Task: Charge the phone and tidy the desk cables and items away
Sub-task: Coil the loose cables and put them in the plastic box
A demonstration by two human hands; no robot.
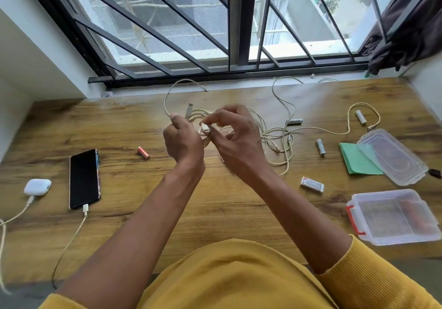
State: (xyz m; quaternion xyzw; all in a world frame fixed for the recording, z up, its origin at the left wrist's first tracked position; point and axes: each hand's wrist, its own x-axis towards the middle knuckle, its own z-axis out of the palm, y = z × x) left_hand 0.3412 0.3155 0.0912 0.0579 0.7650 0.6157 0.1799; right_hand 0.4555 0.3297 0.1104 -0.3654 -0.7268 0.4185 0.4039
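A black phone (pixel 84 178) lies at the left of the wooden desk (pixel 215 203) with a cream charging cable (pixel 71 234) plugged into its near end. Beside it a white earbud case (pixel 37 186) is also on a cable. Above the desk's middle my left hand (pixel 183 140) grips a coiled bundle of cream cable (pixel 198 113). My right hand (pixel 235 138) pinches a white plug (pixel 205 128) of that cable. More loose cable (pixel 279 138) trails to the right.
Several batteries lie about: a red one (pixel 143 153), white ones (pixel 321 146) (pixel 360 116) (pixel 294 121). A small white packet (pixel 312 184), green paper (pixel 356 159), a clear lid (pixel 392 156) and an open clear box with red clips (pixel 392 216) sit at the right. A barred window (pixel 215 26) stands behind.
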